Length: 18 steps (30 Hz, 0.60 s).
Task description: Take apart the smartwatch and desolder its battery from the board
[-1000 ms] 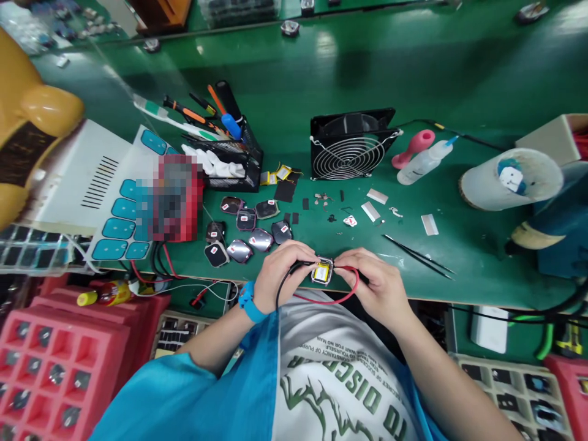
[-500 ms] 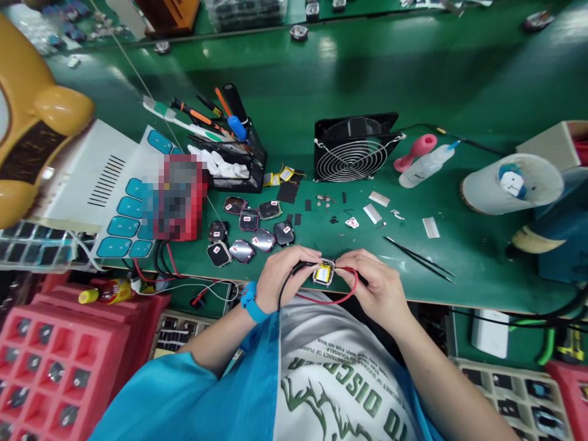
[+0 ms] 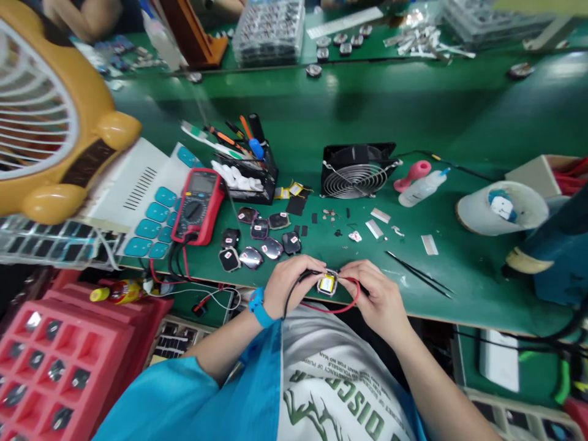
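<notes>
While the left hand (image 3: 289,283) pinches the black probe (image 3: 307,275), the right hand (image 3: 374,296) pinches the red probe (image 3: 350,281); both tips touch the small module (image 3: 326,284).

Glossy green bench mat (image 3: 413,104) under everything; beside it, shiny metal watch backs (image 3: 271,248), a wire-grilled black plastic fan (image 3: 356,171), matt red foam tray (image 3: 50,361).

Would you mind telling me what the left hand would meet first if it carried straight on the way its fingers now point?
The left hand, holding the black probe, points right toward the small module with the yellow label. It would meet that module first, then the right hand just beyond; depth between them is unclear.
</notes>
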Tool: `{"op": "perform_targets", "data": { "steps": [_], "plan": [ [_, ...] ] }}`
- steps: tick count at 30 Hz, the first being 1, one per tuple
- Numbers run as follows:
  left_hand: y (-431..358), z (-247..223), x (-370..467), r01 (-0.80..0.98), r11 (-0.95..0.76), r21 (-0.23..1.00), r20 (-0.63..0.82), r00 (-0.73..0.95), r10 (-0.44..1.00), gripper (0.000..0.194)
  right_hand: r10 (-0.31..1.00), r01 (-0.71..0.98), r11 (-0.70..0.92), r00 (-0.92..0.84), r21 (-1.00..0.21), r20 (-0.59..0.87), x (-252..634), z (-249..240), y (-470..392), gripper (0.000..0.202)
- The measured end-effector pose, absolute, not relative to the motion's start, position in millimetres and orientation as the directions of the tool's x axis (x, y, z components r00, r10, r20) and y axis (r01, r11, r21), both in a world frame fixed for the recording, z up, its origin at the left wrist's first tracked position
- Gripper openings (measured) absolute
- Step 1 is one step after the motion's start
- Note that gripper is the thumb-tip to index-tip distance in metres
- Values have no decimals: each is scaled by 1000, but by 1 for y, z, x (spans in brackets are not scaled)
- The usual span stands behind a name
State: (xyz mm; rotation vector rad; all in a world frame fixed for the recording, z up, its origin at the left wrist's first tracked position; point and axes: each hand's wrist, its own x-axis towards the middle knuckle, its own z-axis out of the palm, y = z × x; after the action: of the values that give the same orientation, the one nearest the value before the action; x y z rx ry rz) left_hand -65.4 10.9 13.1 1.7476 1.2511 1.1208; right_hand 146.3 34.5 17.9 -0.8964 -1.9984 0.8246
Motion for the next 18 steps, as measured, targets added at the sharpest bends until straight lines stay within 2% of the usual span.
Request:
{"op": "perform_targets", "data": {
  "steps": [6, 12, 18],
  "plan": [
    [2, 9, -67, 364, -252, 896, 196, 184, 963, 21, 773, 349, 605, -474, -715, 423, 151, 11, 30, 14],
    [-1, 4, -68, 460, -215, 861, 126, 216, 968, 16, 711, 384, 693, -503, -610, 491, 151, 7, 30, 26],
    [-2, 4, -67, 510, -197, 837, 96, 218, 971, 15, 717, 424, 692, -504, -584, 482, 149, 11, 29, 33]
  ]
}}
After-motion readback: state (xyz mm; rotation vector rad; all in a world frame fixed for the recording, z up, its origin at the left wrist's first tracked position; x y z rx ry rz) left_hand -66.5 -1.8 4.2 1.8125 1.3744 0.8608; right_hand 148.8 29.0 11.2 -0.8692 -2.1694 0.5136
